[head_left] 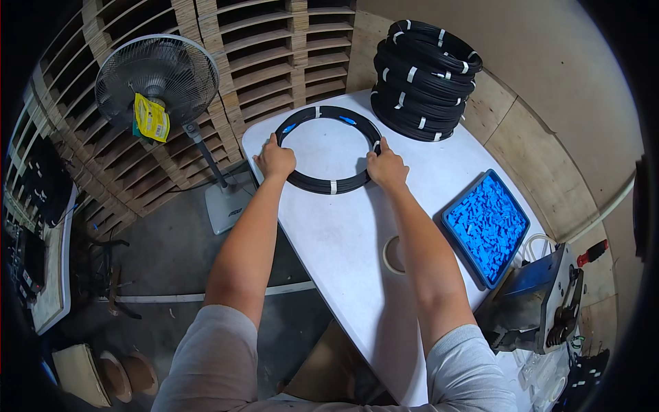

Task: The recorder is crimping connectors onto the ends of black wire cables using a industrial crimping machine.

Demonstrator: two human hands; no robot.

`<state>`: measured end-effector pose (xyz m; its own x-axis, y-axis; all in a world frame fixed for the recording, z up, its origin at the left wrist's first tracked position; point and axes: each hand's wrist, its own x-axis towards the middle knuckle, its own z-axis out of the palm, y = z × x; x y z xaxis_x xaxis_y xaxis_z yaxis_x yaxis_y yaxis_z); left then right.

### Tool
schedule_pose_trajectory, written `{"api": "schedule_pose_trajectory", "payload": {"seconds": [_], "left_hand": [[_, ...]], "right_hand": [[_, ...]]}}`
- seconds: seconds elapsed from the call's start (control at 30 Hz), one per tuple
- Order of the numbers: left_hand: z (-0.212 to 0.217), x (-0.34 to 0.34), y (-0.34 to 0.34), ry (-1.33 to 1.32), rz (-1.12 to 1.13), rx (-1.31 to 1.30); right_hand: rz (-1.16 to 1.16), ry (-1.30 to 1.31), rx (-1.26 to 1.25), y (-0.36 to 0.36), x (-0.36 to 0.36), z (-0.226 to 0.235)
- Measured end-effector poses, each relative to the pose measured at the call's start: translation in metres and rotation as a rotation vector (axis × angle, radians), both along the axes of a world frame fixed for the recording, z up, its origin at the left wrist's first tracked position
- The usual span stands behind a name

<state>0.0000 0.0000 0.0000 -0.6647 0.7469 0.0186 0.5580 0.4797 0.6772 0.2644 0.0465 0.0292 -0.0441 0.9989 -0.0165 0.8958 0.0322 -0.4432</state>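
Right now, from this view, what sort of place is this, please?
Probably a cable workshop: there is a black cable coil, a stack of similar coils and a blue tray of small blue pieces.

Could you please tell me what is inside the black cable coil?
Between the left hand and right hand, the coil rings white tabletop; two blue connectors lie along the coil's far inner side. Tabletop beneath the coil is covered.
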Motion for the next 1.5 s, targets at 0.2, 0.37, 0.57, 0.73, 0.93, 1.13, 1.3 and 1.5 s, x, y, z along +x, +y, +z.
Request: {"api": "schedule_pose_trajectory", "payload": {"seconds": [0.2, 0.37, 0.57, 0.73, 0.93, 1.13, 1.3, 1.5], "left_hand": [[-0.005, -0.007, 0.001, 0.049, -0.011, 0.005], [-0.008, -0.004, 0.005, 0.032, -0.005, 0.036], [-0.017, 0.000, 0.009, 0.090, 0.047, 0.113], [-0.016, -0.003, 0.007, 0.086, 0.061, 0.126], [-0.013, -0.002, 0.007, 0.032, 0.015, 0.045], [-0.021, -0.003, 0.012, 0.087, 0.073, 0.125], [-0.013, -0.004, 0.008, 0.025, 0.022, 0.036], [-0.005, -0.002, 0.003, 0.017, 0.031, 0.038]], "right_hand": [[-0.010, -0.021, -0.006, -0.005, -0.005, 0.004], [-0.005, -0.038, -0.019, -0.003, -0.002, 0.007], [-0.018, -0.068, -0.015, 0.001, 0.000, 0.004], [-0.011, -0.072, -0.044, -0.001, -0.002, 0.009], [-0.022, -0.061, -0.044, 0.000, -0.002, 0.009], [-0.031, -0.050, -0.049, -0.001, -0.003, 0.010], [-0.037, -0.039, -0.040, -0.001, -0.003, 0.008], [-0.050, -0.022, -0.010, -0.002, -0.004, 0.003]]}}
